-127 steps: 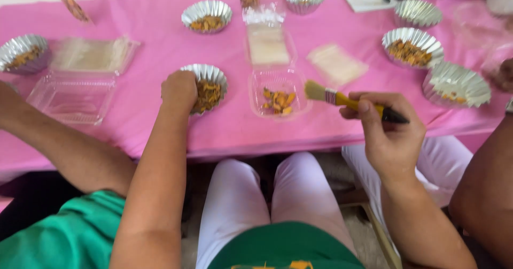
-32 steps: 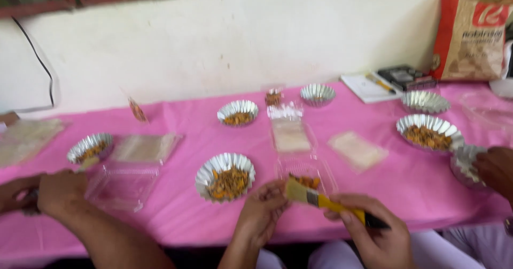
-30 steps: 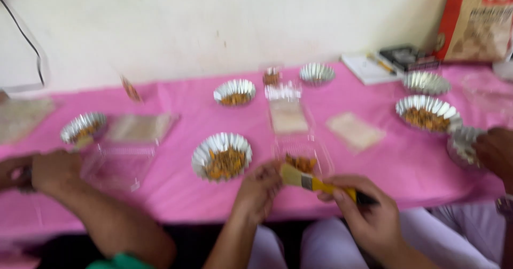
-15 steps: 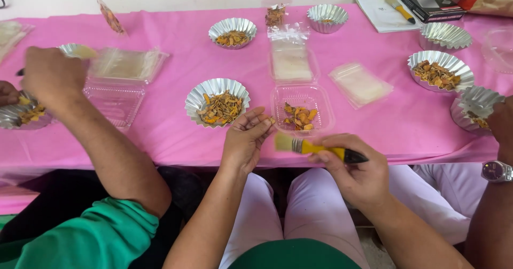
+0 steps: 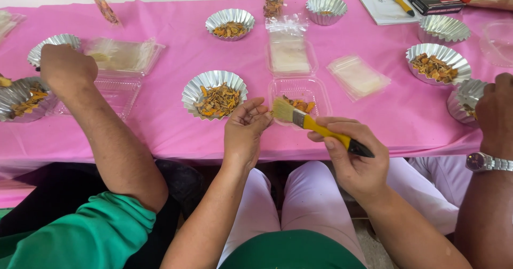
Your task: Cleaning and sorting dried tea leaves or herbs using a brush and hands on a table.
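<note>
The right hand [image 5: 355, 159] has its fingers clamped on a brush [image 5: 315, 126], bristles at the left hand [image 5: 245, 130], whose fingers curl loosely apart; brushing is in hand, needing light strokes.

Bright, even daylight; soft shadows under the counter [image 5: 160, 130]; glints on foil cups; sharp, slight edge stretching.

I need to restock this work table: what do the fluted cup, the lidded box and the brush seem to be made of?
Fluted cup: seemingly thin metal foil, shiny, crimped walls. Box: apparently clear thin plastic; the pink cloth shows through. Brush in the right hand: pale bristles, metal-looking band, glossy yellow-and-black handle, possibly plastic.
</note>
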